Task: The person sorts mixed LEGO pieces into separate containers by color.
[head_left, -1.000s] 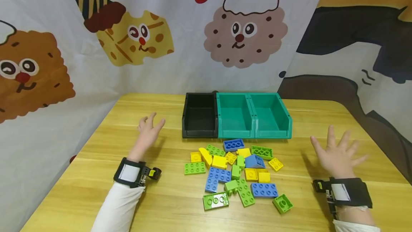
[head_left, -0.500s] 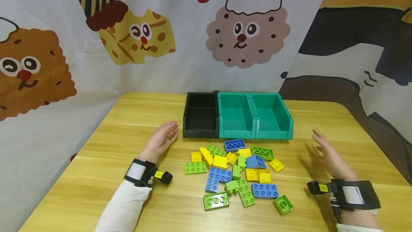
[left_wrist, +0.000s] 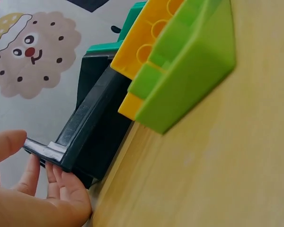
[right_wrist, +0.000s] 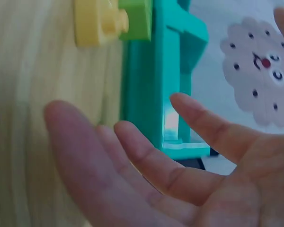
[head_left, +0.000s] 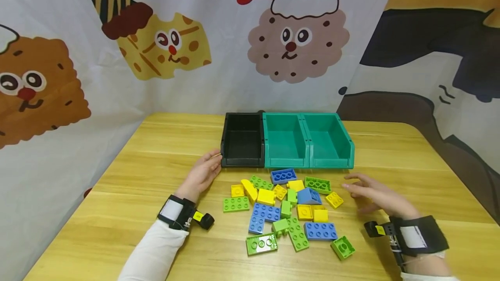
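Observation:
In the head view, my left hand reaches to the front left corner of the black bin. The left wrist view has its fingertips against that bin's outside, and the thumb lies by the rim. My right hand is held over the table, right of the block pile, fingers spread and slightly bent with nothing in them. Nearest to it are a small yellow block and a green block. Two teal bins adjoin the black one.
Several toy blocks lie loose between the hands: a blue block, a long green block and a green block near the front. Behind the wooden table hangs a printed cloth.
My left hand has moved right and lowered from above the table to the black bin's corner. My right hand has turned and come left toward the blocks. Blocks and bins stay put.

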### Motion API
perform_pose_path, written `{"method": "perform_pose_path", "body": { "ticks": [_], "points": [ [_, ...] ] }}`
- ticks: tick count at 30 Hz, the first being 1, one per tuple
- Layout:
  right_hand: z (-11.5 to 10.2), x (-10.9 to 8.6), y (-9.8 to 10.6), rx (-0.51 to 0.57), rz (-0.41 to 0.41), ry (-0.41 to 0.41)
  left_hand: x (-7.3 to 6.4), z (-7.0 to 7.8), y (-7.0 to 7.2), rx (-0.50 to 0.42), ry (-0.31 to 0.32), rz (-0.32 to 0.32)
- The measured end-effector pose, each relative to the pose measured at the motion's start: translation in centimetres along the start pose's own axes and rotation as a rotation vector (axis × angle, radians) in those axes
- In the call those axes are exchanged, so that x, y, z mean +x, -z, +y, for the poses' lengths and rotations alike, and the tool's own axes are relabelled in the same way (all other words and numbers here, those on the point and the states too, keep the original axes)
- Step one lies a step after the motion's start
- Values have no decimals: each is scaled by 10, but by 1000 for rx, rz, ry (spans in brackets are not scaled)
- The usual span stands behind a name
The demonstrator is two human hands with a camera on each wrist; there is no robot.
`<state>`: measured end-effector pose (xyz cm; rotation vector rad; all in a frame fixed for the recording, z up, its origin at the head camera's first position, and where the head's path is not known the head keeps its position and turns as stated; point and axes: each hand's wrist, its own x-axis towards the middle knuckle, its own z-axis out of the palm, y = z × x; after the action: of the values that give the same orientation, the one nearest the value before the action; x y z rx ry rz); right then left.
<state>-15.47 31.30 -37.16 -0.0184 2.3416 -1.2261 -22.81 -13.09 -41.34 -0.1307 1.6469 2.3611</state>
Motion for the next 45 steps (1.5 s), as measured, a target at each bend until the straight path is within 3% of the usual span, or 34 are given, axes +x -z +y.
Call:
{"method": "perform_pose_path", "body": {
  "ticks": [4, 11, 22, 32, 45],
  "points": [
    [-6, 4, -11, -115, -6, 23, 3, -6, 1, 61, -43, -2],
    [-12, 8, -26, -258, 36, 127, 7, -12, 6, 47, -52, 32],
    [-9, 14, -35, -393, 100, 172, 12, -15, 2, 68, -66, 29],
    [-13, 14, -39, -442, 158, 77, 10, -17, 7, 74, -83, 37],
    [-13, 13, -40, -469, 203, 67, 9, -17, 7, 78, -82, 38]
  ]
}}
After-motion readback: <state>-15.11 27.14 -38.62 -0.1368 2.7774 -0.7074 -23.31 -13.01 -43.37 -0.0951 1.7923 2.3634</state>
